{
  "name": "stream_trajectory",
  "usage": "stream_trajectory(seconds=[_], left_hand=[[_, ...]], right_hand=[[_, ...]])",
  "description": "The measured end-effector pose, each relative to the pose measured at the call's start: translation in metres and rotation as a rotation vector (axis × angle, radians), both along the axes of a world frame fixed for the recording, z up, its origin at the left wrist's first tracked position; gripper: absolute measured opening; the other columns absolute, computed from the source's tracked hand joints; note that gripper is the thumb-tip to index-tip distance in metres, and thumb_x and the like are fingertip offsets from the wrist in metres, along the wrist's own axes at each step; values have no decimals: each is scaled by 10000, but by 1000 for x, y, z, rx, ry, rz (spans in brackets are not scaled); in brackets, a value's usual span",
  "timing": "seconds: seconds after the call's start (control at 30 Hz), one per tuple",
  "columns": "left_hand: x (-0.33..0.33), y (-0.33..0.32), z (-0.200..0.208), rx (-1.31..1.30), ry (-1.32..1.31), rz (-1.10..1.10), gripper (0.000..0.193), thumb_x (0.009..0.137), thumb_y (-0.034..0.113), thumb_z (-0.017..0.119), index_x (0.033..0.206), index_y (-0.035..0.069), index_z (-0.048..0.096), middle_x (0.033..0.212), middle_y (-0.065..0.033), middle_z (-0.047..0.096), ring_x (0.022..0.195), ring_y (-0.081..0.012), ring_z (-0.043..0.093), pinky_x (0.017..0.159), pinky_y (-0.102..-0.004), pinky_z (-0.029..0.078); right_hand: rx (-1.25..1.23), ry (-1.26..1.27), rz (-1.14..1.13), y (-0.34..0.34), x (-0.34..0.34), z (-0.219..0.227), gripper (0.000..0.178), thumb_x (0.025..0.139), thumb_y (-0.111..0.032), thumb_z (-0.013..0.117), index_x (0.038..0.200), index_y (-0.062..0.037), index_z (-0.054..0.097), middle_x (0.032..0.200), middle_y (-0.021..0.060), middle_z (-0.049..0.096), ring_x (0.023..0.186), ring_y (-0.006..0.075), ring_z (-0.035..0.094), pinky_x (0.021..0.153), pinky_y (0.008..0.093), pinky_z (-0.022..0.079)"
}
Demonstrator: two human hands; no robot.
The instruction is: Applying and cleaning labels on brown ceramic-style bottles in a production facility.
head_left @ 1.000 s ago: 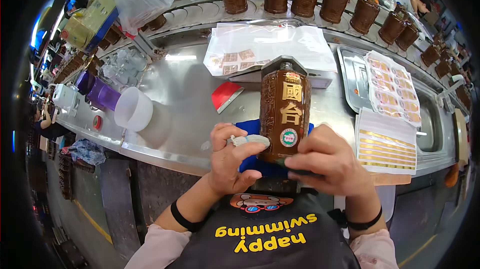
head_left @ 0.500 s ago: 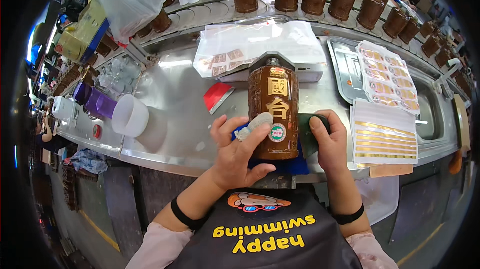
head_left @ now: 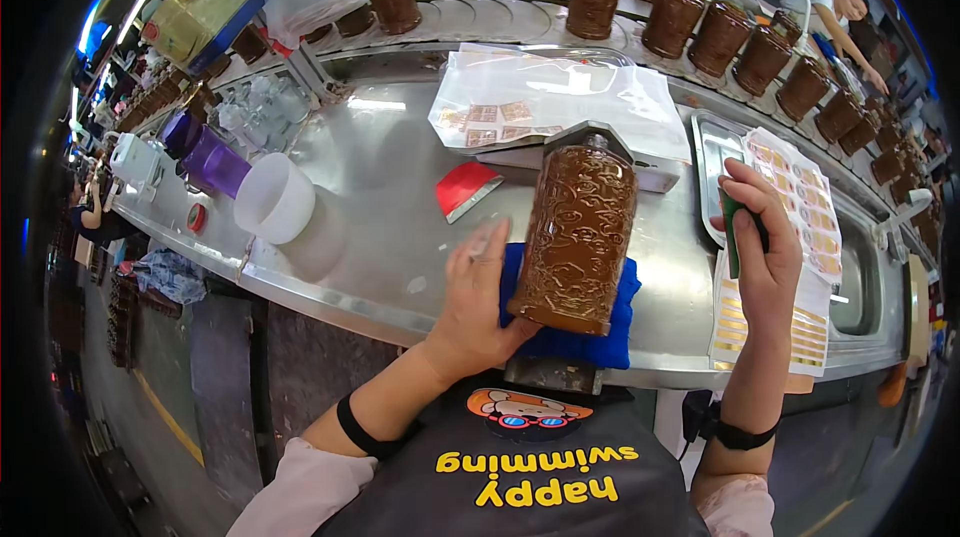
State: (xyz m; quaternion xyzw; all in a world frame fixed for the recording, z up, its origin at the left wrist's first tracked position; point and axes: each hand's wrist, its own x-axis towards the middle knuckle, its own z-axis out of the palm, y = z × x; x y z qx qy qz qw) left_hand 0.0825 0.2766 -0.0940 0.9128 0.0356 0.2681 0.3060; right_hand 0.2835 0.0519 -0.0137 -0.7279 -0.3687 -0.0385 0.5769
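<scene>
So the bottle (head_left: pixel 580 242) is lying just right of the left hand (head_left: pixel 468 302), neck pointing away from both hands, on a blue cloth (head_left: pixel 617 340) over the worktop (head_left: pixel 372 202). Left hand is pretty wide, thumb and fingers spread, thumb right up by the base and looks to be touching it, though the fingertips are a blur. Right hand (head_left: pixel 768 255) is up in the air, well apart from the bottle, pinching a green pad (head_left: pixel 731 229) between thumb and fingers.

How far along? I'd say somewhere in the middle. Bottle's laid out on its cloth, so that bit is done. But the side facing up is just brown raised pattern, no label I can see, and I can't tell what's on the underside. There's plenty unused too: rows on the sticker sheet (head_left: pixel 795 187) beyond the right hand, and gold strips (head_left: pixel 810 325) on a sheet partly behind that forearm. Red piece (head_left: pixel 468 190) lies past the left hand's fingertips, and the white cup (head_left: pixel 268 217) is way off to its left
</scene>
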Motion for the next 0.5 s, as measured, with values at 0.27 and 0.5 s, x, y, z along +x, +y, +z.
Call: stream_trajectory(seconds=[0.27, 0.5], left_hand=[[9, -1, 4, -113, -42, -128, 851, 782, 338, 711, 1438, -36, 320, 1358, -232, 470, 1276, -461, 393, 1086, -590, 171], [4, 3, 27, -8, 200, -142, 970, 794, 497, 684, 1463, -41, 234, 1392, -260, 415, 1377, -463, 212, 1099, -568, 157]], right_hand=[[-88, -135, 11, 24, -2, -24, 282, 862, 114, 487, 1087, 22, 629, 1181, 130, 629, 862, 141, 580, 731, 246, 473], [-120, -8, 32, 18, -7, -31, 264, 864, 111, 484, 1073, 23, 620, 1169, 121, 627, 859, 144, 577, 730, 247, 469]])
